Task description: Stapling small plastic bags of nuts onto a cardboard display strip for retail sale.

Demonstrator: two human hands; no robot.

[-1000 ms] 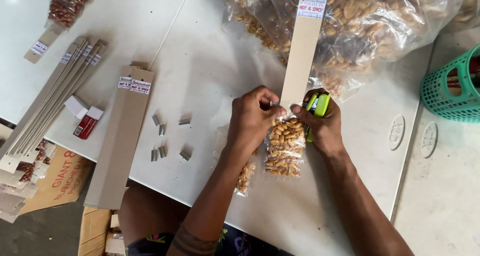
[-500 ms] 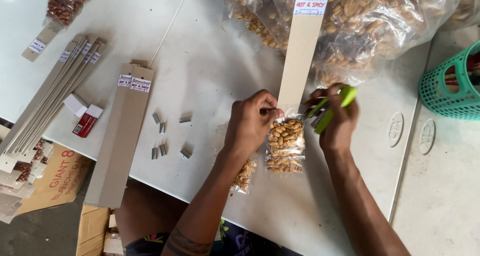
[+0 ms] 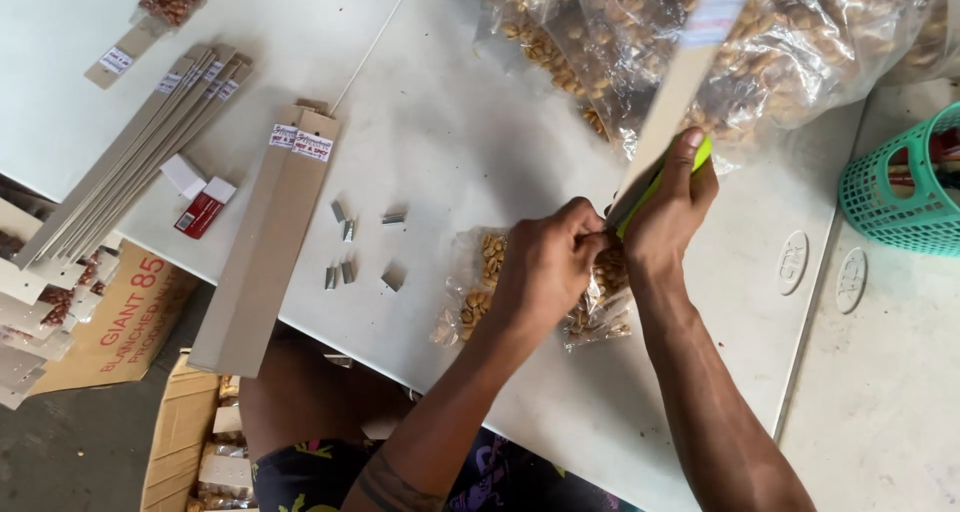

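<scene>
Two hands meet at the lower end of the long flat strip of grey-brown cardboard (image 3: pixel 672 112), which rises tilted up and to the right over the white table (image 3: pixel 450 142). My left hand (image 3: pixel 548 270) is curled, fingertips pinched on the top edge of the small clear plastic packet of peanuts (image 3: pixel 600 307), holding it against the strip's end. My right hand (image 3: pixel 672 210) is wrapped around the lime-green stapler (image 3: pixel 700 157), thumb stretched along its top, squeezing right where packet and strip overlap; I cannot see how its mouth stands. A second small peanut packet (image 3: pixel 475 287) lies flat just left of my left wrist.

I judge the packet light, soft and slippery, the nuts shifting inside, so the flat sealed top is the place to pinch. The strip looks stiff but thin, likely to bend if gripped far from the end. Loose bars of metal staples (image 3: pixel 345 247) lie near, and big clear bags of peanuts (image 3: pixel 800 42) sit behind
</scene>
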